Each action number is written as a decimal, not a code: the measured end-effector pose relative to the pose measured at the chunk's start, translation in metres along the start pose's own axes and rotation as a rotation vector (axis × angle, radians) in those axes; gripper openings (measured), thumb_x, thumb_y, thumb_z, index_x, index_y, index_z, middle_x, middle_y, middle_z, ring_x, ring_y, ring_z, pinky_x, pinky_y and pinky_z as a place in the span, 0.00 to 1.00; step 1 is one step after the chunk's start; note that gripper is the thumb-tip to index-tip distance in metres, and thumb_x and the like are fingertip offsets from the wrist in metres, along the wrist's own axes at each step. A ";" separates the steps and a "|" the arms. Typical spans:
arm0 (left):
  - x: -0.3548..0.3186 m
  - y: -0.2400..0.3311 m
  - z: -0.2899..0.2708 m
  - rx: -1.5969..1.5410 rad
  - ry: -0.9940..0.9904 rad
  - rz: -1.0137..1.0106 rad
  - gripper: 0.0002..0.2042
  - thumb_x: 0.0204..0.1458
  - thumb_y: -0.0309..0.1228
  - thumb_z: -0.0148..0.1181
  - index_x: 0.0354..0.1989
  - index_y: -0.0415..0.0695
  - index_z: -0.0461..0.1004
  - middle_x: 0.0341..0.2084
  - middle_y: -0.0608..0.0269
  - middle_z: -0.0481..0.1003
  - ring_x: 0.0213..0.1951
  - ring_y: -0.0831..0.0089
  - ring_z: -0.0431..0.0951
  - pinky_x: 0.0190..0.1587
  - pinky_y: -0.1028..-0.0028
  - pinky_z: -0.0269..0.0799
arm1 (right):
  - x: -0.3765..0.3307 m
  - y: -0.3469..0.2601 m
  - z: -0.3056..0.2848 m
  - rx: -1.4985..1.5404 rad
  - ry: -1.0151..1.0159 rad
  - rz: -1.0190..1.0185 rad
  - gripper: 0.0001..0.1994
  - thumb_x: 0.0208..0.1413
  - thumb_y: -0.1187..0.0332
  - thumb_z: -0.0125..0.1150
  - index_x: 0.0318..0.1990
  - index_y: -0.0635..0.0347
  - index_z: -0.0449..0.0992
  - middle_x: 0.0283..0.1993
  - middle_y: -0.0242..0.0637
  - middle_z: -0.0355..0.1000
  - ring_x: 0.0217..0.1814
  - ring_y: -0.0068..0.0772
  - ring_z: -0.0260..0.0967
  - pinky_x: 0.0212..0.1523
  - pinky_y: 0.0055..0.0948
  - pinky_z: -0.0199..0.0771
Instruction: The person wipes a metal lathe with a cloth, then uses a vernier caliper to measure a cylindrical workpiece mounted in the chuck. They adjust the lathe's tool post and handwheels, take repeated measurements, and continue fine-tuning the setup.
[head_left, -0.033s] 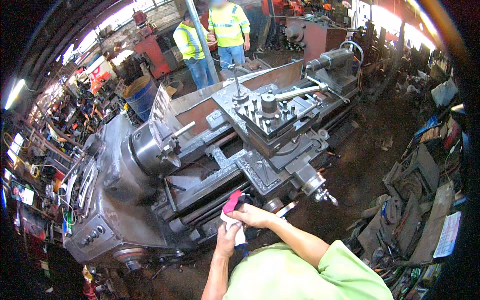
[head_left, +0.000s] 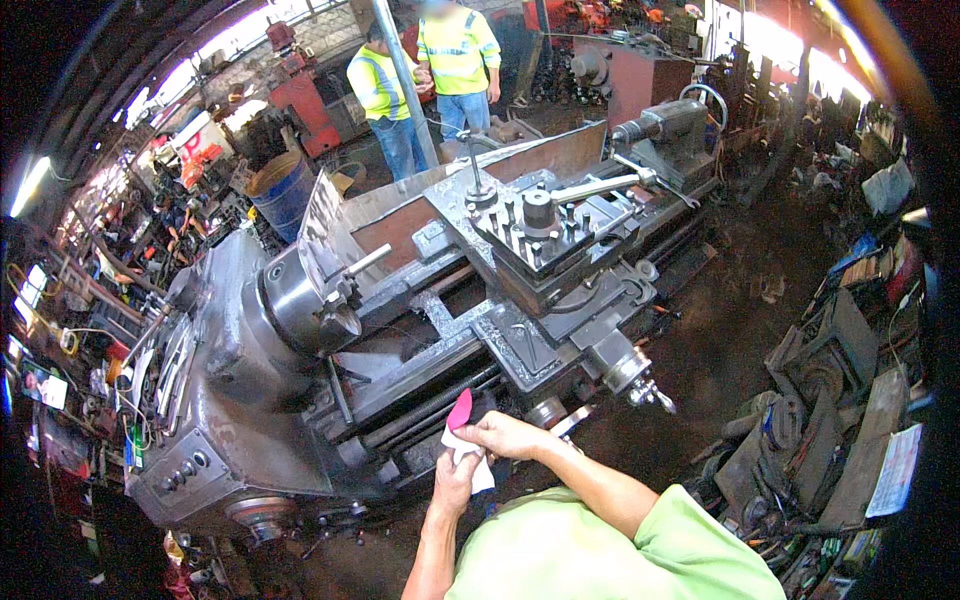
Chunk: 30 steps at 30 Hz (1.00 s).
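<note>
My right hand (head_left: 505,436) pinches the pink-and-white cloth (head_left: 461,410) between thumb and fingers; my left hand (head_left: 453,480) has its fingers closed on the white part below. The pink end, crumpled a moment ago, now rises in a smoother point. Beyond it, the metal lathe (head_left: 515,345) sits where it did.

Top right's totally blown out, and the tube light (head_left: 30,187) glares at left. Edges go dark, bendy and kinda grainy.
</note>
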<state>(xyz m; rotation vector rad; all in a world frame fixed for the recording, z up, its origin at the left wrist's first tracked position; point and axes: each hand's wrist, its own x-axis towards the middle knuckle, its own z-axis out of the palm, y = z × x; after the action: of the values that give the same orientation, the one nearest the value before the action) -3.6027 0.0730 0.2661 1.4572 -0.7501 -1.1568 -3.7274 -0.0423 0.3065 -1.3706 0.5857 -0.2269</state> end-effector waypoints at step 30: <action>0.025 0.047 0.003 -0.643 0.357 -0.128 0.21 0.62 0.44 0.50 0.58 0.44 0.65 0.49 0.62 0.72 0.50 0.68 0.73 0.54 0.64 0.68 | 0.017 -0.028 0.058 -0.787 0.015 -0.882 0.47 0.47 0.53 0.70 0.70 0.63 0.52 0.72 0.72 0.35 0.74 0.73 0.36 0.72 0.55 0.45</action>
<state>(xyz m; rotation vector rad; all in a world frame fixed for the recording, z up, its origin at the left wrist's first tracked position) -3.5913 0.0385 0.3050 1.1196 -0.0197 -1.0591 -3.6782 -0.0071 0.3333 -2.3460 0.0147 -0.7702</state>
